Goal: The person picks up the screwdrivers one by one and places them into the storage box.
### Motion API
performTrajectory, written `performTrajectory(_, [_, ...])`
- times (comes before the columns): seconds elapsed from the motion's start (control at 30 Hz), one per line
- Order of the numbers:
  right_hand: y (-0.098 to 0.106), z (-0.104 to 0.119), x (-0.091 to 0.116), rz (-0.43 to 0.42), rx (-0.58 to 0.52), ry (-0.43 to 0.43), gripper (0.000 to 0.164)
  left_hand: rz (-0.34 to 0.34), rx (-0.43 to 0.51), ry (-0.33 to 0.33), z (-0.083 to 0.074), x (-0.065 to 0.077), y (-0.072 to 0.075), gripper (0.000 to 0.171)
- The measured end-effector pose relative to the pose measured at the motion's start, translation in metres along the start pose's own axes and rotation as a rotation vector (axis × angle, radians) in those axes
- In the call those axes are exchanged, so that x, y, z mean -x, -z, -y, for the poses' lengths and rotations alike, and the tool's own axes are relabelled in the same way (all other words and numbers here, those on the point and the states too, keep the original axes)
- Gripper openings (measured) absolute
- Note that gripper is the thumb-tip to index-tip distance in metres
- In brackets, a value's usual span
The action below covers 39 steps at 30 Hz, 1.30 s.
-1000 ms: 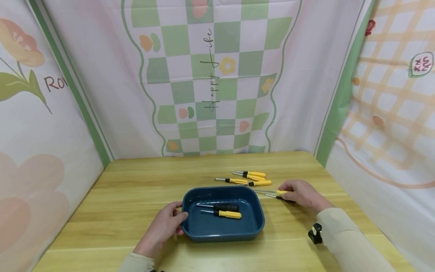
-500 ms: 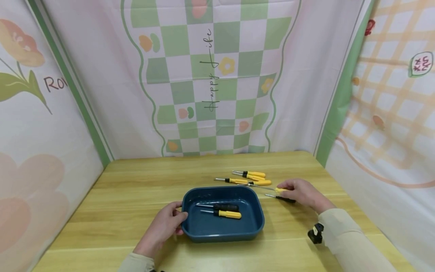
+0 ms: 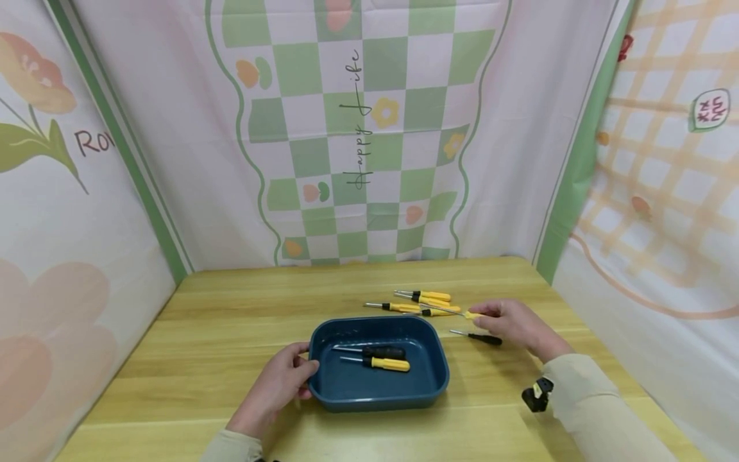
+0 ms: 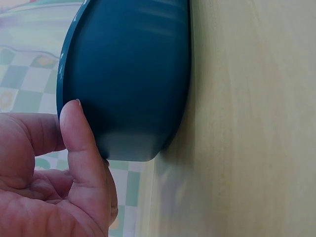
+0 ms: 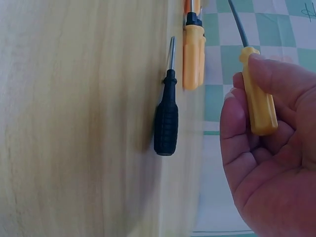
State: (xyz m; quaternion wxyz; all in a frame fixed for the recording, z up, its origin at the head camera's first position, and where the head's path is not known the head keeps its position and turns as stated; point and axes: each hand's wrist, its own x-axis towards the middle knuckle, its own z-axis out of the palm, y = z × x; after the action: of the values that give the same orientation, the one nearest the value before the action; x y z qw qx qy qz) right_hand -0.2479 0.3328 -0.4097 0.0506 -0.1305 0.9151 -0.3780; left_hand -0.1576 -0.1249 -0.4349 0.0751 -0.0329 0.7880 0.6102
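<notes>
Here, blue tray [image 3: 364, 388], 2 screwdrivers [image 3: 390, 364] inside, left grip [image 3: 283, 377] holding it

Tray [image 3: 348, 386]: we see smooth, glossy plastic
Table [image 3: 231, 321]: smooth wood grain
Yellow handle [image 5: 261, 108]: smooth plastic
Black handle [image 5: 166, 123]: ridged, matt to our eyes
Shafts [image 5: 238, 23]: smooth metal
Curtain [image 3: 502, 192]: matt cloth
Sleeve [image 3: 600, 410]: matt cloth
</notes>
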Motion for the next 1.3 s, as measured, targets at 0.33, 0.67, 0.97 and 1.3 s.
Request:
performTrajectory(0.33, [0.001, 0.011, -0.003, 0.039, -0.144, 0.039, 0.044, -0.005, -0.012, 0.021, -0.001, -0.001, 0.0, 0.047])
performTrajectory(0.67, [0.0, 0.032, -0.004, 0.066, -0.168, 0.041, 0.048, -0.006, -0.013, 0.034, -0.001, -0.001, 0.0, 0.048])
performTrajectory(0.97, [-0.004, 0.048, -0.005, 0.076, -0.184, 0.053, 0.048, 0.005, -0.014, 0.04, -0.003, -0.001, 0.0, 0.049])
performTrajectory(1.3, [-0.011, 0.068, -0.004, 0.101, -0.176, 0.08, 0.044, -0.001, -0.018, 0.033, -0.002, 0.0, 0.0, 0.049])
